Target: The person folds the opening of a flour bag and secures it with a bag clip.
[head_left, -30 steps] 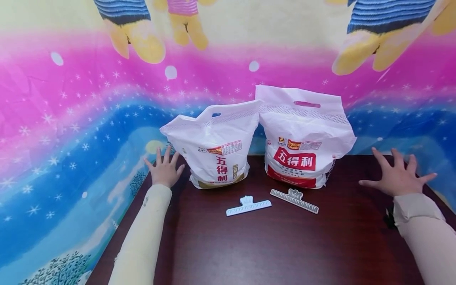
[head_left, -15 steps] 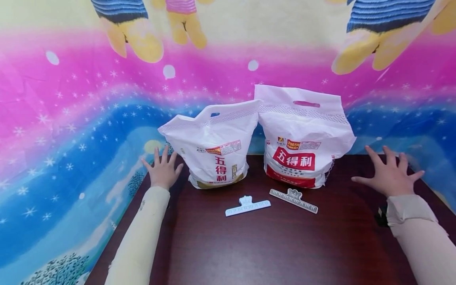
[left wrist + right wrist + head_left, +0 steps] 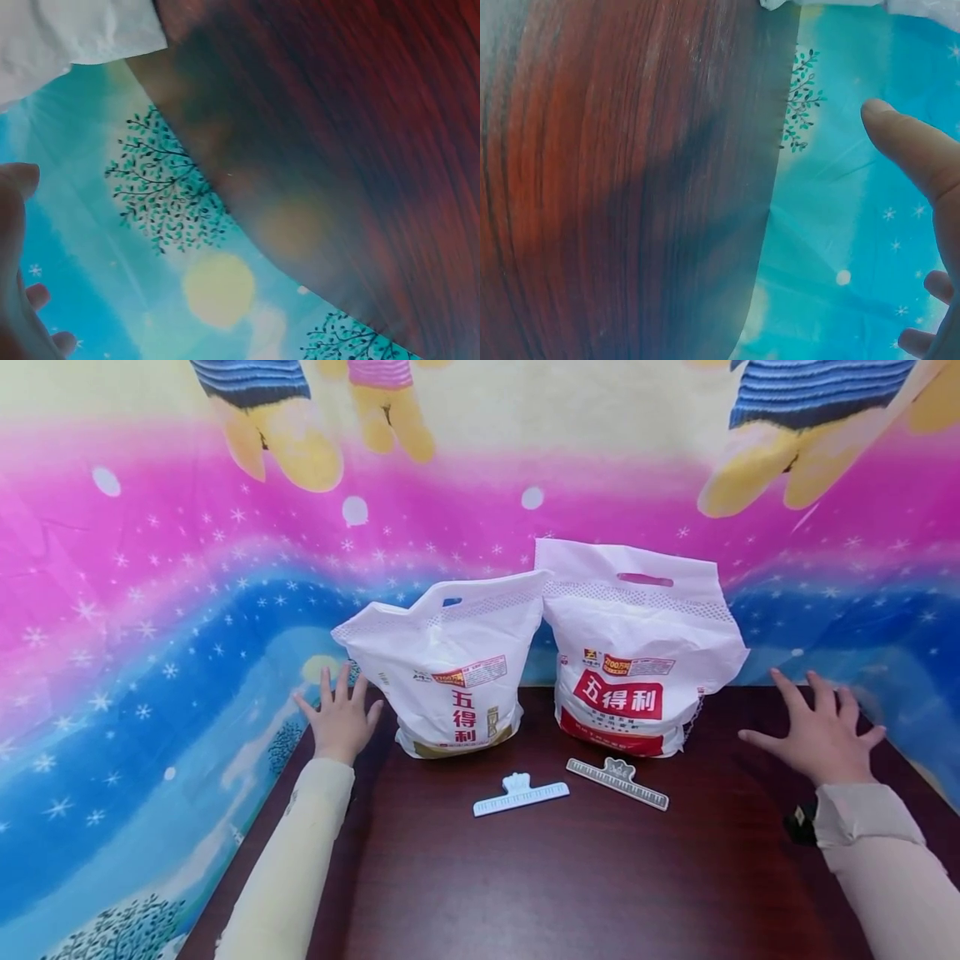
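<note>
Two white flour bags stand side by side at the back of the table. The left bag (image 3: 450, 668) has red lettering and a gold band at its base; the right bag (image 3: 645, 652) has a red label and a slot handle. In front of them lie a light blue ruler-shaped bag clip (image 3: 521, 793) and a grey one (image 3: 618, 783). My left hand (image 3: 341, 722), fingers spread, is just left of the left bag and holds nothing. With fingers likewise spread, my right hand (image 3: 821, 735) is apart from the right bag, to its right.
The dark reddish-brown table (image 3: 510, 885) reaches back to a patterned cloth (image 3: 187, 635) hanging behind and along the left. A dark band with a small object (image 3: 801, 824) shows at the right wrist, below the sleeve cuff.
My right hand has shifted slightly left, toward the right bag. My left hand has drifted a little left in the view, along with the bags and clips. Both hands stay spread.
</note>
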Action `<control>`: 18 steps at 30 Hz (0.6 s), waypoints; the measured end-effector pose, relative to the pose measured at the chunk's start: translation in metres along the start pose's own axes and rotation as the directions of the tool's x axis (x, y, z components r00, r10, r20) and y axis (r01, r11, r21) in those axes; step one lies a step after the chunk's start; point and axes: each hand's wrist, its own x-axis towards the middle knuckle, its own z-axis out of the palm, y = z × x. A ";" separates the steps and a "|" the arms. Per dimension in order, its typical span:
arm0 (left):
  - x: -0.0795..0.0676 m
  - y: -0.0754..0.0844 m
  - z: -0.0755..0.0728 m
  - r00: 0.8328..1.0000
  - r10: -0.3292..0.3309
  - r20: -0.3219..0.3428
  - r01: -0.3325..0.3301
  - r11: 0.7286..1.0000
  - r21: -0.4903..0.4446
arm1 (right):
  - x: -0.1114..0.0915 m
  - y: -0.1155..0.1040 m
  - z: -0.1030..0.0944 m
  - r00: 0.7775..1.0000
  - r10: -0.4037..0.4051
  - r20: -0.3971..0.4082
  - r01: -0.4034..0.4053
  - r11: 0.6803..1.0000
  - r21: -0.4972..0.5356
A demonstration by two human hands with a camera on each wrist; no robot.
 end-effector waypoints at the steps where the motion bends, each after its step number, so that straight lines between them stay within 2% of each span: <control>1: -0.001 0.001 -0.001 1.000 -0.002 -0.003 0.002 1.000 -0.008 | -0.001 -0.001 -0.001 1.000 -0.005 -0.001 0.005 1.000 0.003; 9: -0.005 0.006 -0.010 0.998 0.002 -0.063 -0.006 0.998 -0.057 | -0.006 -0.011 -0.003 0.999 -0.016 -0.040 0.018 0.998 0.064; 18: -0.013 0.023 -0.022 0.992 0.040 -0.121 -0.051 0.994 -0.093 | -0.013 -0.036 -0.006 0.986 -0.018 -0.168 0.036 0.994 0.102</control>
